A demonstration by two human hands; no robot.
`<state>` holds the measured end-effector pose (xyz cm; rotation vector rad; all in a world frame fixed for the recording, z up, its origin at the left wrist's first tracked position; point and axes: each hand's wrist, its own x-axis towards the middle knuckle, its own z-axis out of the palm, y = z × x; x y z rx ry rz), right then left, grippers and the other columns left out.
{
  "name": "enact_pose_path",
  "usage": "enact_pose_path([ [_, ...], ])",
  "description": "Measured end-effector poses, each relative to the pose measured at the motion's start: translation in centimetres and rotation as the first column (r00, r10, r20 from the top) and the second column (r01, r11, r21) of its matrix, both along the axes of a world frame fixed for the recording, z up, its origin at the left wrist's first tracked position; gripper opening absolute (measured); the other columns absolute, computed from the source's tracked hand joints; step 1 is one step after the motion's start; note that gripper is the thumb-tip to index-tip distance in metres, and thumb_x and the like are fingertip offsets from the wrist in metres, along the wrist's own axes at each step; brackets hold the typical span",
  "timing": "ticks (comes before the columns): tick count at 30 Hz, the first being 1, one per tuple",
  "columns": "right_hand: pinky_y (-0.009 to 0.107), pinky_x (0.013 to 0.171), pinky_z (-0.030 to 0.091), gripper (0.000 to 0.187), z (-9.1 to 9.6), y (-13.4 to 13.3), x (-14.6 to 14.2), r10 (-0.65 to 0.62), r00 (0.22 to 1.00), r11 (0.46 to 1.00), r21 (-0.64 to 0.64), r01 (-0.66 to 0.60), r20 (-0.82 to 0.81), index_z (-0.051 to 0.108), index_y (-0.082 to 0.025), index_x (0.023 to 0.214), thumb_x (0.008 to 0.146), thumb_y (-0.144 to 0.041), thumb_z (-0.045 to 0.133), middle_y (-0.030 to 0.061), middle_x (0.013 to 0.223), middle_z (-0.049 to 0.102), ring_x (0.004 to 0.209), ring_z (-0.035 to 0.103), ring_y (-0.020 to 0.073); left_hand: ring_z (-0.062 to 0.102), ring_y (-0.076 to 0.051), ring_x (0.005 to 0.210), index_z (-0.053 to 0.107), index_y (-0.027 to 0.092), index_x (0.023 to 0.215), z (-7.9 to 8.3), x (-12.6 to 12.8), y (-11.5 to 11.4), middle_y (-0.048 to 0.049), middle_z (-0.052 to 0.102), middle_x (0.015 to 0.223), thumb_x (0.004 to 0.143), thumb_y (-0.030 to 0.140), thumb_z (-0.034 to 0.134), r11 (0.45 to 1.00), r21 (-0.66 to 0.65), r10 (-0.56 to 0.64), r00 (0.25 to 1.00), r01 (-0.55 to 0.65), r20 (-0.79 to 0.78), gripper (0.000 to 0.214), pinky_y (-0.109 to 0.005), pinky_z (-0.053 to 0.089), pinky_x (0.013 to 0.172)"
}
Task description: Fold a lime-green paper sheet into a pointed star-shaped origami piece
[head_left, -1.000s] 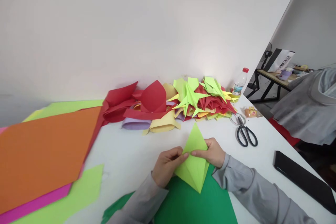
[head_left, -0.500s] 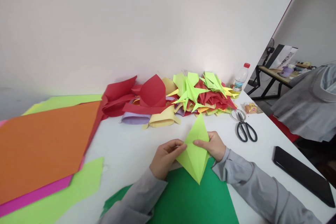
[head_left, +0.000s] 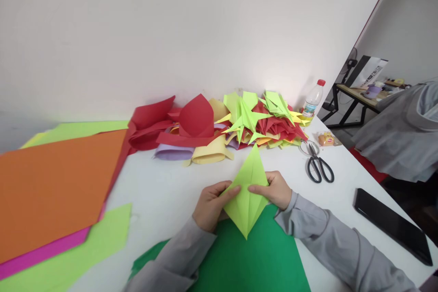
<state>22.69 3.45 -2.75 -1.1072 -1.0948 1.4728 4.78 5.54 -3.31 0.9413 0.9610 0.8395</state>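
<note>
A kite-shaped lime-green folded paper (head_left: 247,191) is held just above the near edge of the white surface (head_left: 164,196), its lower tip over a dark green sheet (head_left: 253,255). Its left edge is pinched between thumb and fingers of the left hand (head_left: 210,205), and its right edge is pinched the same way by the right hand (head_left: 275,190). Black scissors (head_left: 318,166) are seen to the right, near a dark phone (head_left: 392,226). A pile of folded papers (head_left: 239,123) is heaped against the wall, beside a plastic bottle (head_left: 313,100). An orange sheet (head_left: 51,187) is spread at the left.
</note>
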Motion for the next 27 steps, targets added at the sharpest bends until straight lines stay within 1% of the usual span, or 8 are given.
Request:
enact_pose_path([
  [2, 0.034, 0.069, 0.054, 0.042, -0.1, 0.1, 0.0, -0.025, 1.0, 1.0, -0.003, 0.025, -0.018, 0.075, -0.013, 0.083, 0.056, -0.043, 0.084, 0.0037, 0.074, 0.074, 0.067, 0.068, 0.0203, 0.055, -0.015, 0.049, 0.068, 0.013, 0.067, -0.1, 0.0, 0.1, -0.0006, 0.062, 0.054, 0.053, 0.046, 0.082, 0.999, 0.041, 0.019, 0.999, -0.018, -0.042, 0.039, -0.024, 0.042, 0.044],
  [4, 0.035, 0.07, 0.054, 0.041, -0.1, 0.1, -0.1, -0.052, 0.998, 0.999, -0.007, 0.052, -0.042, 0.075, -0.013, 0.082, 0.055, -0.043, 0.084, 0.0039, 0.074, 0.074, 0.067, 0.068, 0.0204, 0.056, -0.016, 0.05, 0.07, 0.012, 0.07, -0.3, 0.0, 0.3, -0.0011, 0.064, 0.054, 0.049, 0.044, 0.084, 0.996, 0.084, 0.004, 0.995, 0.004, -0.1, 0.04, -0.024, 0.044, 0.046],
  [8, 0.036, 0.07, 0.054, 0.041, -0.1, 0.2, -0.2, -0.106, 0.991, 0.994, -0.007, 0.106, -0.079, 0.075, -0.013, 0.08, 0.054, -0.044, 0.085, 0.0045, 0.073, 0.074, 0.067, 0.068, 0.0203, 0.06, -0.019, 0.055, 0.073, 0.011, 0.073, -0.2, 0.1, 0.4, -0.0035, 0.068, 0.06, 0.044, 0.042, 0.086, 0.994, 0.097, -0.028, 0.989, 0.043, -0.146, 0.044, -0.028, 0.049, 0.052],
  [11, 0.035, 0.069, 0.054, 0.04, -0.1, 0.3, -0.2, -0.139, 0.986, 0.99, 0.014, 0.141, -0.095, 0.075, -0.013, 0.078, 0.054, -0.043, 0.085, 0.004, 0.071, 0.074, 0.066, 0.068, 0.0196, 0.061, -0.019, 0.057, 0.074, 0.011, 0.074, 0.4, 0.3, -0.1, -0.0044, 0.07, 0.063, 0.047, 0.043, 0.085, 0.996, 0.092, -0.008, 0.994, 0.018, -0.108, 0.043, -0.029, 0.051, 0.054],
  [13, 0.035, 0.069, 0.055, 0.039, -0.1, 0.2, -0.2, -0.139, 0.986, 0.99, 0.019, 0.141, -0.097, 0.075, -0.013, 0.079, 0.055, -0.042, 0.084, 0.0037, 0.071, 0.074, 0.066, 0.068, 0.0194, 0.061, -0.019, 0.058, 0.073, 0.011, 0.073, 0.7, 0.4, -0.5, -0.0044, 0.07, 0.064, 0.05, 0.043, 0.084, 0.995, 0.097, -0.003, 0.997, 0.01, -0.079, 0.041, -0.028, 0.051, 0.054],
  [18, 0.035, 0.074, 0.055, 0.037, 0.1, 0.0, -0.2, -0.03, 0.999, 0.998, 0.052, 0.033, -0.043, 0.076, -0.014, 0.085, 0.057, -0.036, 0.084, 0.0039, 0.082, 0.075, 0.074, 0.07, 0.0211, 0.06, -0.019, 0.056, 0.073, 0.01, 0.08, 0.6, 0.4, -0.7, -0.0039, 0.067, 0.06, 0.055, 0.049, 0.08, 0.997, 0.061, -0.039, 0.997, 0.042, -0.06, 0.046, -0.029, 0.05, 0.051],
  [23, 0.036, 0.074, 0.057, 0.03, 0.0, 0.0, -0.3, -0.027, 0.999, 0.995, 0.091, 0.03, -0.038, 0.076, -0.015, 0.084, 0.061, -0.034, 0.082, 0.0052, 0.086, 0.075, 0.075, 0.07, 0.0219, 0.052, -0.014, 0.05, 0.073, 0.011, 0.08, -0.3, 0.2, -0.2, -0.0012, 0.062, 0.056, 0.061, 0.05, 0.076, 0.978, 0.166, -0.104, 0.986, 0.125, -0.131, 0.044, -0.024, 0.042, 0.046],
  [27, 0.037, 0.075, 0.057, 0.029, -0.2, 0.1, -0.3, -0.061, 0.997, 0.987, 0.146, 0.066, -0.04, 0.076, -0.015, 0.084, 0.062, -0.033, 0.081, 0.0054, 0.086, 0.075, 0.077, 0.07, 0.0225, 0.053, -0.014, 0.053, 0.073, 0.011, 0.079, -0.5, 0.0, 0.2, -0.0014, 0.063, 0.057, 0.062, 0.047, 0.075, 0.953, 0.228, -0.164, 0.972, 0.201, -0.169, 0.041, -0.025, 0.043, 0.048],
])
